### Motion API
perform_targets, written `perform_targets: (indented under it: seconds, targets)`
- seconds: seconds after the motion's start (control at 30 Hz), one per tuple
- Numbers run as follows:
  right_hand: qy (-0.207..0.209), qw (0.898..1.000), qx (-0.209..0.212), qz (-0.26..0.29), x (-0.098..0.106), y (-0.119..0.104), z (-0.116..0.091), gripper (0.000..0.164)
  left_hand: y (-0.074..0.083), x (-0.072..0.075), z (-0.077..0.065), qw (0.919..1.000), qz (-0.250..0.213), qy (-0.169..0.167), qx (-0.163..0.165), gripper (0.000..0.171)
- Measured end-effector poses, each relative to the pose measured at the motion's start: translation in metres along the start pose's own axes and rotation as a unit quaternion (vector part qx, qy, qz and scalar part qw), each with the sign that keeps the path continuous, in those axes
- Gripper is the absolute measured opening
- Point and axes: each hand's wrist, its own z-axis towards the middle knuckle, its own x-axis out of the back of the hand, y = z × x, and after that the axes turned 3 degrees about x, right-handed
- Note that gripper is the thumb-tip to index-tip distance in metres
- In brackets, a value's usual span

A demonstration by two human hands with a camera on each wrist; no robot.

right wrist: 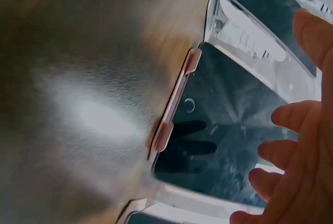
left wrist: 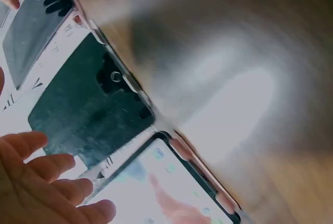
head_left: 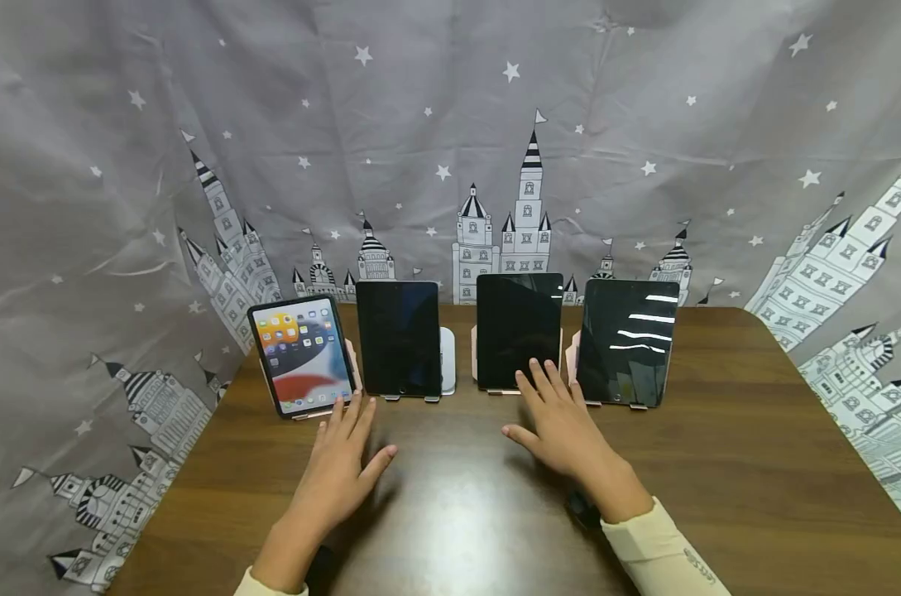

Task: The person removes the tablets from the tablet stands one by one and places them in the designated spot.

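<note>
Upright tablets on small stands form a row along the back of a wooden table. The leftmost tablet (head_left: 304, 354) has its home screen lit with app icons; a dark-screened tablet (head_left: 398, 338) stands beside it. My left hand (head_left: 340, 468) is spread in front of these two, fingers extended and holding nothing. Another dark tablet (head_left: 519, 331) stands right of the middle, and the rightmost tablet (head_left: 629, 341) reflects bright light streaks. Over the lower edge of the right-of-middle tablet, my right hand (head_left: 558, 422) reaches with extended fingers, holding nothing. The right wrist view shows its fingers reflected in a dark tablet (right wrist: 223, 125).
The brown wooden table (head_left: 748, 463) extends to both sides, with a glare patch in front of the tablets. A grey curtain (head_left: 390, 74) printed with castles and stars hangs behind. Pink stand clips (right wrist: 165, 136) hold a tablet's lower edge.
</note>
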Motion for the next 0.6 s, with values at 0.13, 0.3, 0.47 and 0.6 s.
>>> perform_targets:
  seconds: [0.13, 0.3, 0.47, 0.6]
  targets:
    - [0.008, 0.999, 0.037, -0.01, 0.002, -0.002, 0.009, 0.081, -0.017, 0.007, -0.003, 0.9995, -0.022, 0.018, -0.012, 0.07]
    - [0.016, 0.995, 0.095, -0.012, 0.004, -0.006, 0.026, 0.076, -0.037, 0.016, -0.003, 0.9941, -0.065, 0.081, -0.033, 0.061]
    - [0.041, 0.984, 0.173, -0.02, 0.003, -0.013, 0.047, 0.069, -0.05, 0.023, -0.003, 0.9874, -0.102, 0.119, -0.024, 0.056]
    - [0.066, 0.975, 0.214, -0.013, 0.001, -0.022, 0.063, 0.064, -0.057, 0.024, -0.003, 0.9806, -0.122, 0.151, -0.028, 0.052]
